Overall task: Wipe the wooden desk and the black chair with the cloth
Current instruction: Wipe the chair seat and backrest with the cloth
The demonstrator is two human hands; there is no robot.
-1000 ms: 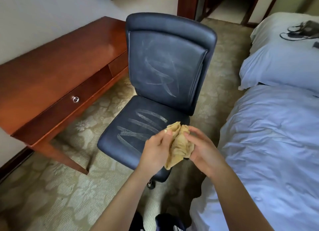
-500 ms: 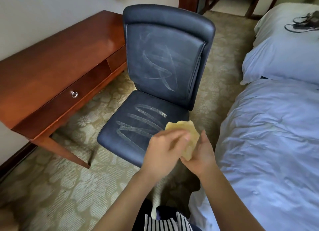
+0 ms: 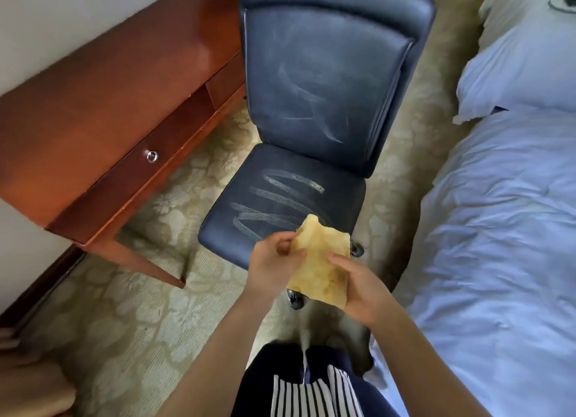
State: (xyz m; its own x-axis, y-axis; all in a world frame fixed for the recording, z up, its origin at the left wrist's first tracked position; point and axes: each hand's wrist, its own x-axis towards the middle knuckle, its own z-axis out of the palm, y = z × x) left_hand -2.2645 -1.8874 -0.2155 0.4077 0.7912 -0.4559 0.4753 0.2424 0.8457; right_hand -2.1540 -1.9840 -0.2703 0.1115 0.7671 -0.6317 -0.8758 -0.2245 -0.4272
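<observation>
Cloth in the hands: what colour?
Yellow-tan cloth, faintly stained; head view, the only one.

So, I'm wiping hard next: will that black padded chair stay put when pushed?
Likely rolls: the black padded chair has castors under its seat. The patterned carpet probably slows it. Pushing the tall backrest might tilt it.
</observation>
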